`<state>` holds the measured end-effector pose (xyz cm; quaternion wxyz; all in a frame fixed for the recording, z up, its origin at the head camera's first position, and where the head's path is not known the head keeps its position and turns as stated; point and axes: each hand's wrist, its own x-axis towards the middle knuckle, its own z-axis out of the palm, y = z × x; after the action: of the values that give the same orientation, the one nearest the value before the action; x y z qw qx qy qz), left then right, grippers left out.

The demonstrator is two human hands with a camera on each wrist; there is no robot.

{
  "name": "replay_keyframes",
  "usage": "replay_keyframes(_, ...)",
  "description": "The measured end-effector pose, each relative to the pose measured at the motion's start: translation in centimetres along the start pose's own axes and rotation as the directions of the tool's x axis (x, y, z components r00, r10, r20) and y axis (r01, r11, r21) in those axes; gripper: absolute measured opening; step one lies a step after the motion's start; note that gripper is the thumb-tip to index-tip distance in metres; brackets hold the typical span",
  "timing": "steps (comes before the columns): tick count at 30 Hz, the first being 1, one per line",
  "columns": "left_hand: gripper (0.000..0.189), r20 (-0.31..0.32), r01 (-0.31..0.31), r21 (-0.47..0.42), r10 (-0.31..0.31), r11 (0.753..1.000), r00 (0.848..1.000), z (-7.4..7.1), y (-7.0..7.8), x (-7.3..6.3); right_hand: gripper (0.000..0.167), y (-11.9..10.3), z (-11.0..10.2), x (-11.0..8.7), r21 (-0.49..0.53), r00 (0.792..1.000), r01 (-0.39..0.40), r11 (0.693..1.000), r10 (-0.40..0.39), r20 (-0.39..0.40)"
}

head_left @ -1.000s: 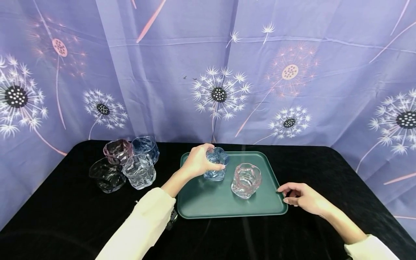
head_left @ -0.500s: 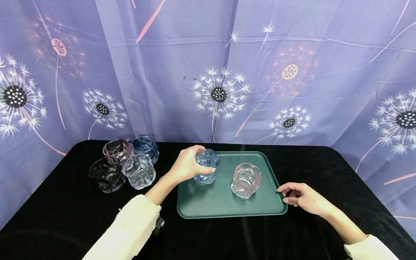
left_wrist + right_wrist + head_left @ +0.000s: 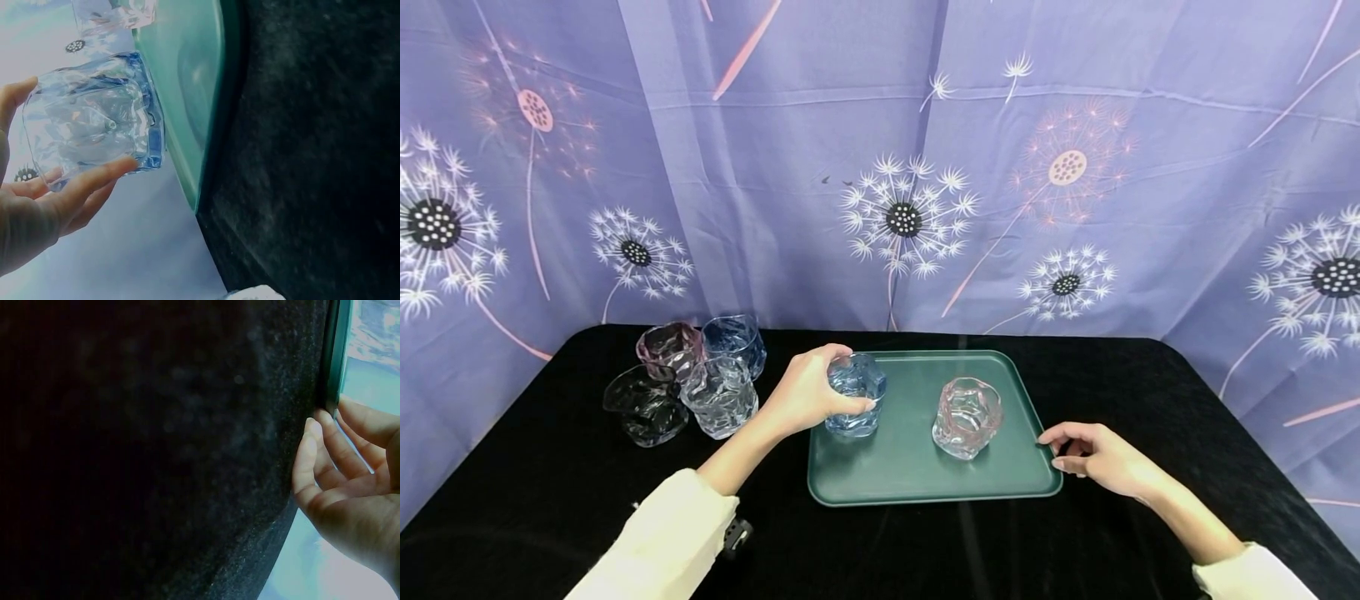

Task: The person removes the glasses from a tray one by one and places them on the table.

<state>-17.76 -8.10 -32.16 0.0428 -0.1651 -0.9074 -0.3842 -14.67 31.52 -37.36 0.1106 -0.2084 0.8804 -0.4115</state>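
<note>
My left hand (image 3: 805, 393) grips a blue glass (image 3: 857, 385), thumb on the near side and fingers round the back. In the left wrist view the glass (image 3: 94, 122) is seen from the side, its thick blue base towards the green tray (image 3: 187, 75). From the head view it overlaps the left edge of the tray (image 3: 895, 483). A pink-tinted glass (image 3: 967, 421) stands upright on the tray, right of the middle. The right hand (image 3: 1099, 457) holds the tray's right rim near the front corner; in the right wrist view fingertips meet the rim (image 3: 334, 369).
At the back left, several wavy glasses stand close together: a pink one (image 3: 672, 348), a blue one (image 3: 733, 340), a clear one (image 3: 722, 402) and a dark transparent one (image 3: 647, 408). A black cloth (image 3: 535, 500) covers the table; a purple flowered curtain (image 3: 790, 183) hangs behind.
The left hand has carried the blue glass leftward and a little nearer, from the tray's back middle to its left edge. The right hand, tray and pink glass stay put.
</note>
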Motion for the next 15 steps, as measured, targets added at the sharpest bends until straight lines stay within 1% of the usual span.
replay_keyframes(4,0.067,-0.01,-0.017,0.021,0.017,1.0,1.0,-0.5,-0.2,-0.8,0.022,0.0,0.0,0.0,-0.001,1.0,0.006,1.0,-0.006,-0.004)
replay_keyframes(9,0.065,-0.026,-0.04,0.044,0.041,0.998,0.999,-1.0,-0.9,-1.7,0.022,0.0,0.0,0.0,-0.003,1.0,0.003,1.0,-0.003,-0.006)
replay_keyframes(12,0.065,-0.027,-0.031,0.057,0.033,0.998,0.999,-1.5,-1.3,-2.2,0.022,0.0,0.0,0.0,-0.001,1.0,0.008,1.0,-0.008,-0.006)
replay_keyframes(15,0.066,-0.023,-0.01,0.063,0.011,0.998,1.0,-2.0,-1.6,-2.9,0.022,0.0,0.1,-0.1,-0.002,1.0,0.016,1.0,-0.016,-0.006)
